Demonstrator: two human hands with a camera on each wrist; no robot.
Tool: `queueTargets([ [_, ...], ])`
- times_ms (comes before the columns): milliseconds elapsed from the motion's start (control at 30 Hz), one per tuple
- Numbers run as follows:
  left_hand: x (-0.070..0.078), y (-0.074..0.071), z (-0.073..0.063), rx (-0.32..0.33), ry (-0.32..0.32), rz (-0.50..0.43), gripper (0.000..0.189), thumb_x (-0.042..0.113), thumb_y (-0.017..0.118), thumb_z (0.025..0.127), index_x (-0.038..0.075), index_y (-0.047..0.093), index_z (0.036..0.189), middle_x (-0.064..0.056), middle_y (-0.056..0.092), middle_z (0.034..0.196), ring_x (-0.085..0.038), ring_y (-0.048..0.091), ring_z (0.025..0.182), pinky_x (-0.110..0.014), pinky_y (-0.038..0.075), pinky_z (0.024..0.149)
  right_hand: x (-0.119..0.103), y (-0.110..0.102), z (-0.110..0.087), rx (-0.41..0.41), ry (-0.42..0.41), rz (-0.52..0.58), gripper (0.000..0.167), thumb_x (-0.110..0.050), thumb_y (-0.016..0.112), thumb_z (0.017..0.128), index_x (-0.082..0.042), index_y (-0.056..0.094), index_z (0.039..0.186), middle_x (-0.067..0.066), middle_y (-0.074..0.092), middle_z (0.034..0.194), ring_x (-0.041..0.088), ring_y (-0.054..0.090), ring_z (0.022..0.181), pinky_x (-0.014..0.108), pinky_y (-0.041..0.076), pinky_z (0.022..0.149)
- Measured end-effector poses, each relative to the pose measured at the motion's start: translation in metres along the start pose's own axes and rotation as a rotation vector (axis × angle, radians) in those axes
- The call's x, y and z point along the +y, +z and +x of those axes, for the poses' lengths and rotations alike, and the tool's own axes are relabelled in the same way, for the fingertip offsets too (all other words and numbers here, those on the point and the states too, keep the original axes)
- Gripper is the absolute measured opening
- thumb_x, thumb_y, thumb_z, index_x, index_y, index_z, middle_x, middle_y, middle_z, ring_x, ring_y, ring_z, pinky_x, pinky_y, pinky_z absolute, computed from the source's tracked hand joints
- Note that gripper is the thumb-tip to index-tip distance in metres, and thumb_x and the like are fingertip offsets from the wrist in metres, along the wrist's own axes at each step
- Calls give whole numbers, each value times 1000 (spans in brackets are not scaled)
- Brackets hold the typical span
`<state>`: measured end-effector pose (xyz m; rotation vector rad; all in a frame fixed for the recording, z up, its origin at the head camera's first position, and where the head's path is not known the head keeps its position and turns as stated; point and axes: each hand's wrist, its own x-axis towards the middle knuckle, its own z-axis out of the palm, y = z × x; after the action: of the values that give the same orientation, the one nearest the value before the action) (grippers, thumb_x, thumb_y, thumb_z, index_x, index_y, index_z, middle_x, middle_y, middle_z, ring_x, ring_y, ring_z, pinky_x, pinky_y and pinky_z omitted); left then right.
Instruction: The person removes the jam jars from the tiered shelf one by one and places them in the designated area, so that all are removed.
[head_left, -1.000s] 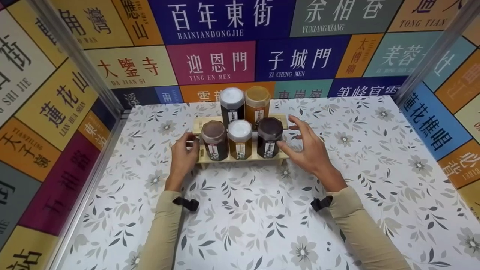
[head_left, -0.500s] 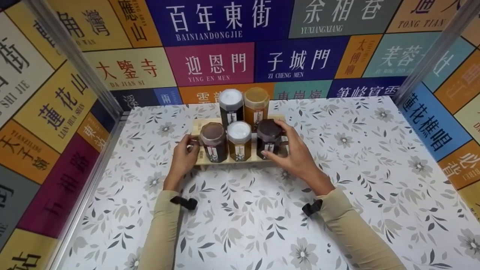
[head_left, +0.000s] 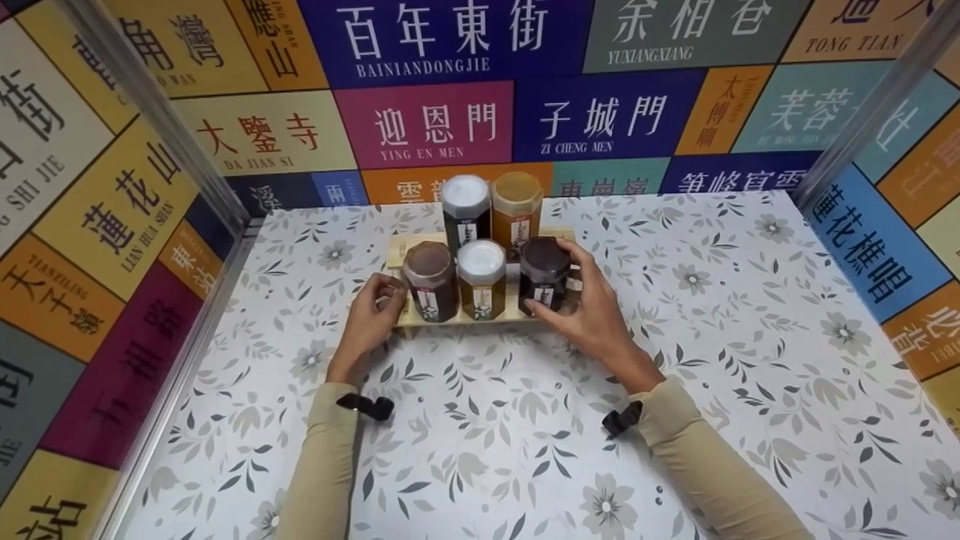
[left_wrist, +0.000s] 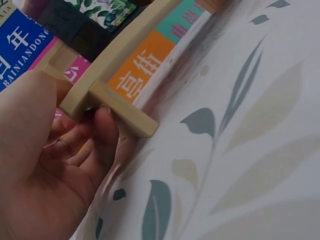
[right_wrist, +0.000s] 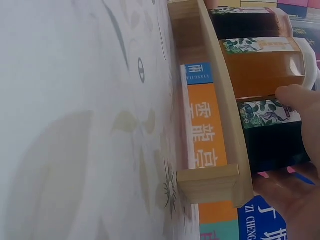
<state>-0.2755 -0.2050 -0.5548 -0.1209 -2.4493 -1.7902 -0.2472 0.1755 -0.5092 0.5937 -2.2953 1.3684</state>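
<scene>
A two-tier wooden rack bears several labelled octagonal jars. My left hand holds the rack's left end; the left wrist view shows thumb and curled fingers about the wooden rail. At the front right, my right hand grips a dark jar, thumb in front and fingers behind, partly hidden. In the right wrist view this dark jar sits beside an amber jar. Along the front tier stand a white-lidded amber jar and a brown-lidded dark jar.
On the back tier are a white-lidded dark jar and a yellow-lidded amber jar. A white leaf-patterned cloth covers the table. Panels with coloured signs close off the back and sides.
My right hand has moved left, from beside the front-right dark jar to round it. That jar has shifted slightly right. The left hand stays at the rack's left end.
</scene>
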Motion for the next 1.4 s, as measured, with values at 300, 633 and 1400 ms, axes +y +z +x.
queueTargets([
  [300, 2, 1, -2, 2, 21, -71, 20, 21, 66, 109, 6, 61, 121, -10, 65, 107, -15, 68, 86, -25, 55, 61, 2, -15, 1, 45, -26, -51, 99, -33, 97, 83, -28, 41, 165, 10, 63, 145, 27, 67, 123, 43, 66, 89],
  [633, 3, 2, -3, -20, 12, -73, 26, 23, 65, 110, 3, 61, 125, -14, 66, 114, -15, 68, 90, -25, 55, 62, 19, -46, -5, 144, 17, -62, 98, -17, 99, 80, -24, 46, 161, 7, 63, 145, 26, 68, 118, 27, 64, 86],
  [1400, 3, 4, -5, -11, -16, -80, 30, 23, 65, 110, 0, 60, 128, -15, 67, 110, -15, 66, 87, -23, 52, 66, 64, -61, -9, 73, 240, -87, 96, -27, 97, 84, -22, 41, 163, 12, 54, 154, 33, 57, 132, 57, 54, 107],
])
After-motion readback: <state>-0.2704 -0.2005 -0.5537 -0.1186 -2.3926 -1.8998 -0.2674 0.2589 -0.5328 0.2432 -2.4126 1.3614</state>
